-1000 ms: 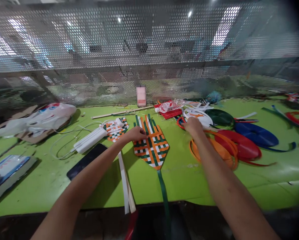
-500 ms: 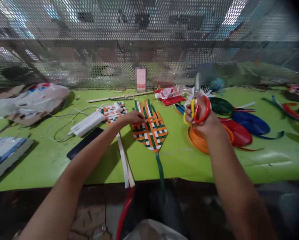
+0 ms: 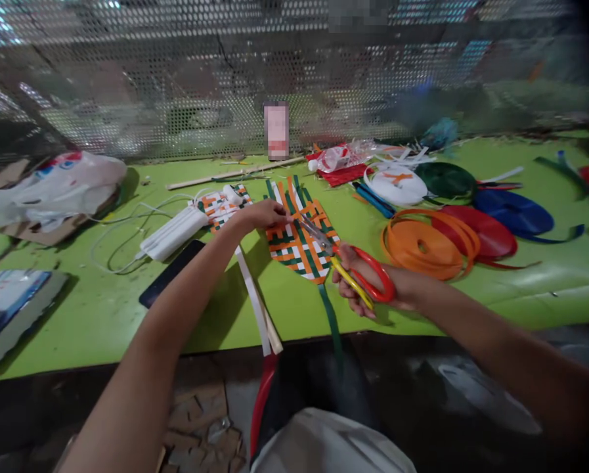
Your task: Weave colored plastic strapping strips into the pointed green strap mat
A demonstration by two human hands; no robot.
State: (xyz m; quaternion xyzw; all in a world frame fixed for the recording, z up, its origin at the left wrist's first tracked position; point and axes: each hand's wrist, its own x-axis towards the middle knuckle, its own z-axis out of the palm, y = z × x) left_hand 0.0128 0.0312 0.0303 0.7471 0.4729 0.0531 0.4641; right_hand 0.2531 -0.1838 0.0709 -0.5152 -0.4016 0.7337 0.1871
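A woven piece [image 3: 301,246] of orange, green and white strips lies flat on the green table, one green strip trailing over the front edge. At its upper left, my left hand [image 3: 267,214] pinches the weave or a strip on it. My right hand [image 3: 356,279] grips scissors [image 3: 368,276] with one red and one yellow handle, right of the weave. Their blades lie over the weave and point up and left toward my left fingertips; the tips are too small to tell whether they touch a strip.
Orange [image 3: 422,246], red, blue, green and white strip coils lie to the right. On the left are a white power strip [image 3: 173,233], a dark phone [image 3: 169,276], a second woven piece and a plastic bag [image 3: 77,180]. A mesh panel stands behind.
My right hand has brought the scissors down and left from above the coils onto the woven piece. My left hand stays at the weave. The view has shifted slightly.
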